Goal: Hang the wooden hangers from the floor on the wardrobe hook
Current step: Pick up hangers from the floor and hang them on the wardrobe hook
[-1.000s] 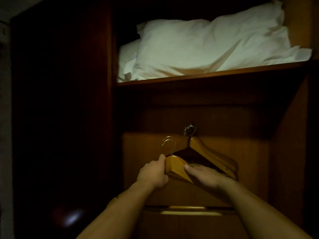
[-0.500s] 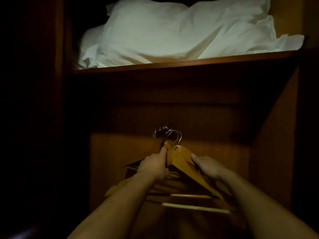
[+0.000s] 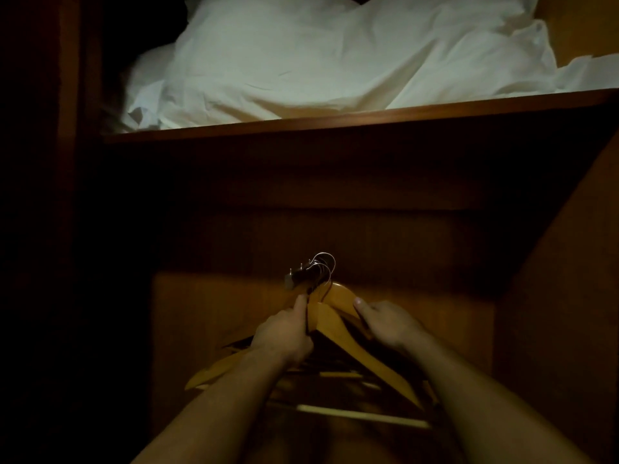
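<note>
Several wooden hangers (image 3: 348, 343) are bunched together low in the dim wardrobe, their wire hooks (image 3: 323, 267) gathered at the dark metal wardrobe hook (image 3: 296, 279) on the back panel. My left hand (image 3: 284, 333) grips the hangers' left shoulder near the top, thumb pointing up. My right hand (image 3: 388, 324) holds the right shoulder of the front hanger, thumb on its upper edge. Lower bars and ends of the hangers show between and below my forearms. Whether every wire hook sits over the wardrobe hook is too dark to tell.
A wooden shelf (image 3: 368, 120) runs across above, carrying white pillows (image 3: 335, 58). The wardrobe's right side wall (image 3: 562, 313) stands close to my right arm. The left side is in deep shadow.
The hangers in my hands rose and moved right to the wardrobe hook, and their wire hooks now bunch at it. My view shifted closer and a little left.
</note>
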`<state>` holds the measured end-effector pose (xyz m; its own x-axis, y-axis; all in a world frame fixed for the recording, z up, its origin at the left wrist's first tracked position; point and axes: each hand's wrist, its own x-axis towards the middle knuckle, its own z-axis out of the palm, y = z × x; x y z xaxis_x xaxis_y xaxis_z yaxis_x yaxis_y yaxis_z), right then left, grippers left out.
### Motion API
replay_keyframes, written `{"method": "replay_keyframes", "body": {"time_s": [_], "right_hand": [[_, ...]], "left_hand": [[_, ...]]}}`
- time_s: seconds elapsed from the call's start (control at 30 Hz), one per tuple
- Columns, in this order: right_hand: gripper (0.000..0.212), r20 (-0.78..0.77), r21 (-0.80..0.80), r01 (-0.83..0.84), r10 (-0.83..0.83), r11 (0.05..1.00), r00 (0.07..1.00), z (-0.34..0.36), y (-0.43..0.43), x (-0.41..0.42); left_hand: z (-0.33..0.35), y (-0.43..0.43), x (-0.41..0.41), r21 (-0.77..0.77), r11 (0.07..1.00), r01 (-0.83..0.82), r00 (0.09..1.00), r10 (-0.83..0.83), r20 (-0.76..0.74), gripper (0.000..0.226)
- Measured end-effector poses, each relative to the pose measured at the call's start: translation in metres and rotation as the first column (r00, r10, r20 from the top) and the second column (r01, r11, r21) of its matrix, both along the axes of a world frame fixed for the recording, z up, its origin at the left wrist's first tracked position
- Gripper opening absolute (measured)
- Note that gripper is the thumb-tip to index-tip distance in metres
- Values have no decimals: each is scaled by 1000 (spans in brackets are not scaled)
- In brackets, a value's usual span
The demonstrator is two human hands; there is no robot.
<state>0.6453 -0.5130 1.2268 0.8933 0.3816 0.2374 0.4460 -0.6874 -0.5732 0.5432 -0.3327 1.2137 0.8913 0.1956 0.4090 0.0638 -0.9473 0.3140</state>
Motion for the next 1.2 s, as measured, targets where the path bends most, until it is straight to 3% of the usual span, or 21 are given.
{"method": "replay_keyframes", "body": {"time_s": [0.1,0.23,0.37,0.57,0.73,0.87,0.93,1.1,1.2], "right_hand": [[55,-6,-14,11,-11,1000,1000,3,11,6],[53,-28,-14,2,-3,1000,1000,5,26,9],[52,-49,-34,23,-24,999,999,2,34,14],[52,-58,-47,37,-40,998,998,-10,36,15],[48,-56,-73,55,-59,996,997,-12,40,12],[45,-49,-109,65,-71,992,996,-9,41,3],[55,-46,-75,76,-79,994,996,-6,38,0],[65,113,-44,71,-66,997,991,0,31,-17],[52,225,-127,33,-4,991,974,-3,34,-23]], "left_hand": [[-1,10,6,33,999,-23,999,24,-49,75],[1,23,10,120,992,-48,995,58,-81,49],[0,28,16,175,983,-58,992,76,-102,58],[-5,29,25,104,994,-20,993,32,-116,47],[-4,24,29,74,997,34,998,-30,-52,66],[0,25,29,62,997,47,999,-47,-5,60],[2,26,30,74,996,48,999,-48,7,60],[6,27,34,40,997,63,998,-64,11,55],[6,30,35,30,997,65,998,-66,24,50]]}}
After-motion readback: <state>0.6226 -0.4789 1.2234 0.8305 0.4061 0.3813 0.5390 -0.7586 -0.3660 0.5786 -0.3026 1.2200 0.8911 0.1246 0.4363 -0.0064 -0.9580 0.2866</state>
